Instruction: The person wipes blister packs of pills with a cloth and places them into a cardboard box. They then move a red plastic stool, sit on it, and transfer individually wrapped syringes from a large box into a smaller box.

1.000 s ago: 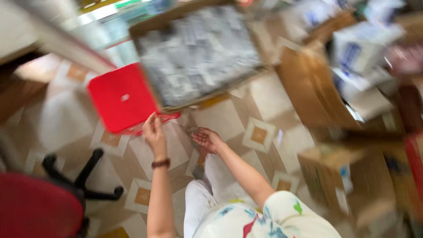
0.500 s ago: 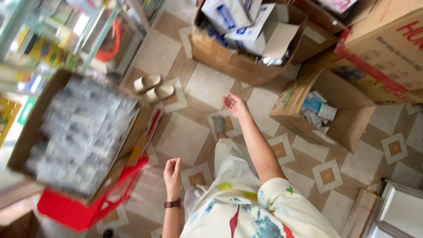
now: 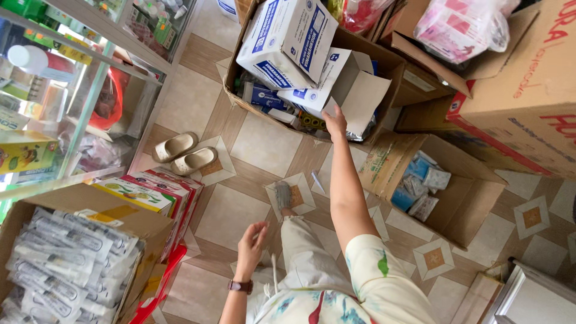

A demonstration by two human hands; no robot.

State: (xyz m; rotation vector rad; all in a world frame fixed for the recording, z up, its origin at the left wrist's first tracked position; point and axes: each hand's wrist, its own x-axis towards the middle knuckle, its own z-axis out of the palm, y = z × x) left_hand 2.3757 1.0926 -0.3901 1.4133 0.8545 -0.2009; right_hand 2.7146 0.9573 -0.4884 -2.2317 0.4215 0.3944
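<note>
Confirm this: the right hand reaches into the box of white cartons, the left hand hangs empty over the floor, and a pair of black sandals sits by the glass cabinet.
One error: the sandals are beige, not black, as the head view shows. The rest stands.

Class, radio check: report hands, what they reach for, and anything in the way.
Right hand open, on white box flap in the carton. Left hand open, empty, by the knee. Nothing blocking the reach.

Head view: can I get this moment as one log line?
right hand: on white box flap | left hand: empty, in air | cardboard box: open
</note>
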